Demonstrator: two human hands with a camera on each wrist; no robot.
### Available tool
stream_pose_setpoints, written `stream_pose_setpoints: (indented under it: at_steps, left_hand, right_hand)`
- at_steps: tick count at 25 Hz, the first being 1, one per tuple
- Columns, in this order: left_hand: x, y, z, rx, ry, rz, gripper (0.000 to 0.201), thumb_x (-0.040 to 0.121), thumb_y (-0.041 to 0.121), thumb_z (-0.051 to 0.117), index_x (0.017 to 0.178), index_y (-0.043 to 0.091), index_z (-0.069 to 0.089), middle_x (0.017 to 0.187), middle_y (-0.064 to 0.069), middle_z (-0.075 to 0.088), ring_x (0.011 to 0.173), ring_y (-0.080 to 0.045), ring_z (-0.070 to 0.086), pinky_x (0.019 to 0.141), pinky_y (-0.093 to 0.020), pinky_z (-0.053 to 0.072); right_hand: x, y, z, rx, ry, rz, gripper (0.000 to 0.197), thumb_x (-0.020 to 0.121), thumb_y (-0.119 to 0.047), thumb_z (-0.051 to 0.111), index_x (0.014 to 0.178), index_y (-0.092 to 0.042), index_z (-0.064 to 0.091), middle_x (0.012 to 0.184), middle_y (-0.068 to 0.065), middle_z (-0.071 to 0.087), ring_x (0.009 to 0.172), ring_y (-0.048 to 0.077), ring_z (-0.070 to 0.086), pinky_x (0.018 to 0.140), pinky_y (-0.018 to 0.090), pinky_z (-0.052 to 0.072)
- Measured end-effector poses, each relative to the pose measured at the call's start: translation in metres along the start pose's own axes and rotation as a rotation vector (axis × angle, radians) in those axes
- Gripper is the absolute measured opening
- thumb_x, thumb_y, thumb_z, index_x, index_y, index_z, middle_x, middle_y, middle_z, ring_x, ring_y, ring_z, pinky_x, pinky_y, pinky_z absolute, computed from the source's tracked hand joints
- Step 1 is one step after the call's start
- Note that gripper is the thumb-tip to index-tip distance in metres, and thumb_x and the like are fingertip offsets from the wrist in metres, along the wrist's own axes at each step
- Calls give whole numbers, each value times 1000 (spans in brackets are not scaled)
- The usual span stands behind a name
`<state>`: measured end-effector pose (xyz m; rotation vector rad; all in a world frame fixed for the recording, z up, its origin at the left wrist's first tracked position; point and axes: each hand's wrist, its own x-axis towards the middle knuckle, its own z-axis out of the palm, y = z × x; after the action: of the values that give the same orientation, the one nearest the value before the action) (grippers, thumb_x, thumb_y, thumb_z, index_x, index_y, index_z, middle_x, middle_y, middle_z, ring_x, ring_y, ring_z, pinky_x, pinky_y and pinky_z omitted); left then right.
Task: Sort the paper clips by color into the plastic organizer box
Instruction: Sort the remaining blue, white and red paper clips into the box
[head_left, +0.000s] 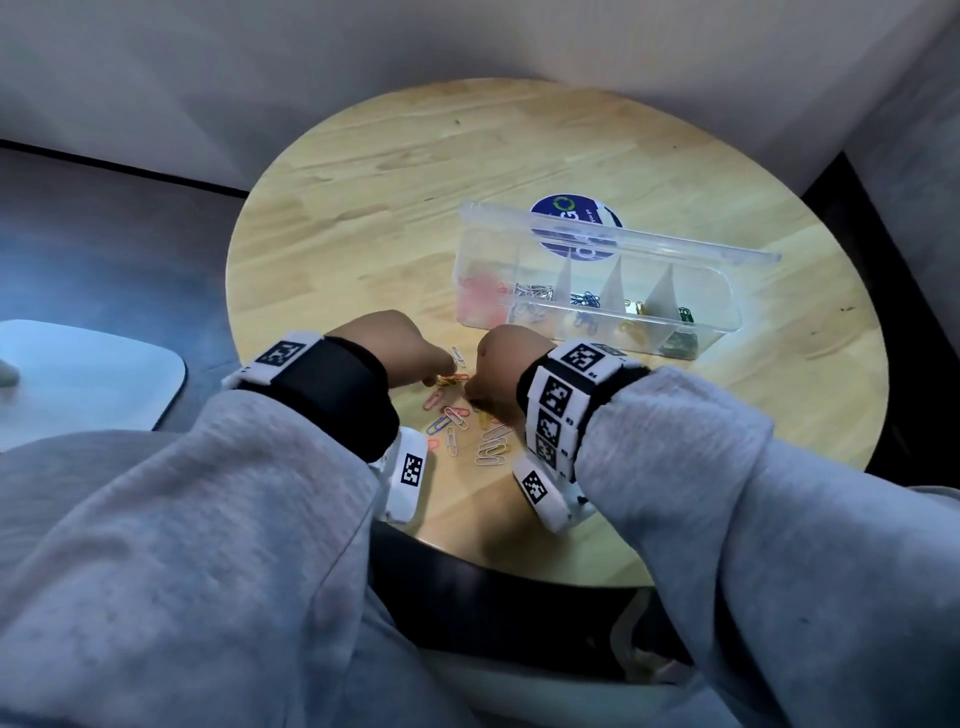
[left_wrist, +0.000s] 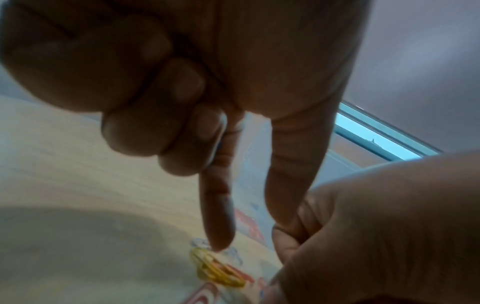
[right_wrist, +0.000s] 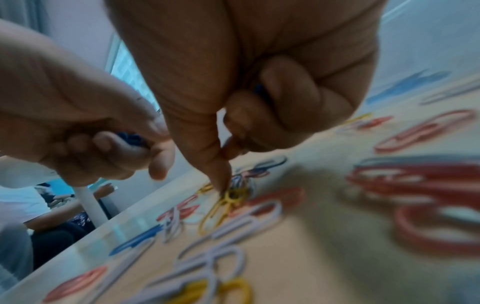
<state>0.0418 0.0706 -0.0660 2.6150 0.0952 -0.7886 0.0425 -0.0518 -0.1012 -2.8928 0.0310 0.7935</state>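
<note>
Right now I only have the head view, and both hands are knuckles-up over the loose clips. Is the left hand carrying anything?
Observer: Yes. In the right wrist view the left hand has its curled fingers round blue clips.
Operator: And its forefinger?
Observer: It's straight, with the tip down at a yellow bunch on the table.
Operator: Right hand?
Observer: The right hand pinches a yellow clip with thumb and forefinger. I can't tell if it's lifted.
</note>
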Motion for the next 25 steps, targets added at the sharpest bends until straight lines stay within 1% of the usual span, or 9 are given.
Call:
stream_pose_setpoints:
  at_steps: [2,4,7,9,15,17,20,23,25]
  left_hand:
    - [1,1,7,82,-23,-12,28,72,44,69,74,15,69,71,-3,58,68,-20,52,58,-24,34]
    - [1,3,13,177,-58,-21,29,69,42,73,64,15,62,63,-1,52,63,-19,49,52,-22,30]
    - [-1,3,20,263,-56,-11,24,66,35,75,75,13,68,75,-2,63,76,-21,61,59,-21,38]
    - [1,3,23,282,-56,1,25,68,31,74,85,13,71,87,-3,70,86,-22,66,65,-24,43]
    - [5,4,35,334,-60,50,18,64,19,73,82,14,72,86,-3,73,81,-21,68,59,-23,44]
    - [6,4,36,311,-58,58,17,64,17,72,80,13,73,84,-3,73,80,-21,68,60,-23,44]
    - [6,4,32,248,-80,76,17,65,19,71,80,12,72,81,-2,72,75,-21,65,62,-24,43]
    - [3,5,16,119,-106,128,17,70,28,72,76,12,70,69,0,62,69,-20,54,65,-24,38]
    - [-2,7,3,-42,-151,156,14,72,28,71,68,16,64,59,0,50,57,-19,42,56,-23,31]
  right_hand:
    - [-6,9,-2,31,-1,-31,17,83,-24,60,76,-11,53,72,3,51,78,23,53,49,22,32]
    - [-8,20,-5,120,34,-41,15,82,-21,61,75,-13,52,75,2,52,78,21,52,49,23,31]
    - [-12,36,-17,220,43,-22,32,83,-27,65,63,-18,42,67,-3,45,68,16,48,50,22,32]
    - [-17,46,-23,251,34,-5,32,84,-29,66,62,-20,43,66,-5,45,58,10,42,49,20,33]
    - [-27,50,-18,197,-10,-86,11,78,-19,72,80,-20,60,66,-9,51,68,12,52,56,21,37]
    - [-28,49,-13,160,-27,-103,15,75,-19,74,81,-24,61,65,-9,51,63,11,51,52,22,37]
    - [-29,48,-7,117,-43,-87,12,78,-18,71,79,-22,60,62,-8,52,58,11,51,49,20,36]
    - [-31,53,-7,55,-51,-98,7,81,-15,64,77,-18,59,64,-7,52,66,16,51,53,21,38]
    - [-30,59,-11,201,-93,-46,12,81,-14,58,70,-18,55,64,-4,55,60,16,49,54,23,40]
